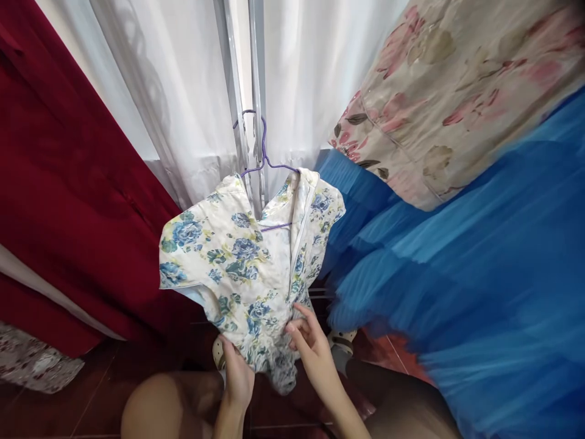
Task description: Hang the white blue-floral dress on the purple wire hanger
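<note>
A white short-sleeved floral top [247, 248] with blue roses hangs in front of me on a purple hanger [264, 160]. Its zipper [299, 235] is undone from the neck downward, so the two edges fold apart. My left hand [237, 375] grips the lower left side, thumb in front and fingers hidden behind the cloth. Beside the zipper's lower end, my right hand [313, 344] has its thumb and curled fingers on the fabric; whether they pinch the zipper pull cannot be made out. Below and between the hands, the cloth bunches up.
Metal poles [256, 73] stand behind the hanger, before white curtains [183, 91]. Dark red cloth [77, 183] hangs on the left. On the right are a blue tulle skirt [457, 262] and a beige floral garment [425, 103]. My knees flank the top over a red tiled floor [98, 378].
</note>
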Motion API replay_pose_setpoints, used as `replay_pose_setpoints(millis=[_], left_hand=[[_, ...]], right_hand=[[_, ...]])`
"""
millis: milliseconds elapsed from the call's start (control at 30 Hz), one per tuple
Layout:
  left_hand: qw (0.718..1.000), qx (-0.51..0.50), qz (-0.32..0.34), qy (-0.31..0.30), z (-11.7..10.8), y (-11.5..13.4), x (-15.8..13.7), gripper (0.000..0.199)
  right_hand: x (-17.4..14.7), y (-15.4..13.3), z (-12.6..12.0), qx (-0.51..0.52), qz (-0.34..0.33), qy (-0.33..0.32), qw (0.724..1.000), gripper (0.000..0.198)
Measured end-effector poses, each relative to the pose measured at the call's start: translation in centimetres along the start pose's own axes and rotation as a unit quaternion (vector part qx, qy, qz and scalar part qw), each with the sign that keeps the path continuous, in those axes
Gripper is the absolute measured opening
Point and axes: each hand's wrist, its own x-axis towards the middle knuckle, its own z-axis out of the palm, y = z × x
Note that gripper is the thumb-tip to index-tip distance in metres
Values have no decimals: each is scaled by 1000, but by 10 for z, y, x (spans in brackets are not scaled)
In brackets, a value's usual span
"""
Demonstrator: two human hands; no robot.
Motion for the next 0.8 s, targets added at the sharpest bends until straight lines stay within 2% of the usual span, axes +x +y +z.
replay_pose_setpoints(millis=[67,133,233,367,500,567,633,733,800], left_hand=[[999,-22,8,-31,-5,-1,-4,77],[998,0,32,-61,-8,2,-5,75],[996,46,44,-55,-14,5,-2,69],[1000,25,11,-4,-28,0,-1,60],[999,-4,17,48,-45,-2,-3,56],[997,-25,28,65,-53,-1,-1,56],[994,-46,47,89,-60,-1,3,56],[984,-53,102,134,-65,-1,8,49],[956,-26,210,205,-62,-2,8,45]], right_hand=[[9,-5,7,-41,-32,14,999,51],[17,-11,14,-56,-49,28,997,44],[26,-17,20,-64,-52,40,996,38],[33,-17,24,-70,-35,-9,997,35],[32,-17,32,-56,-27,-64,996,27],[31,-19,36,-54,-32,-78,995,24],[30,-21,38,-53,-32,-65,996,23],[28,-20,36,-43,-12,-6,999,21],[24,-19,33,-20,13,8,1000,22]])
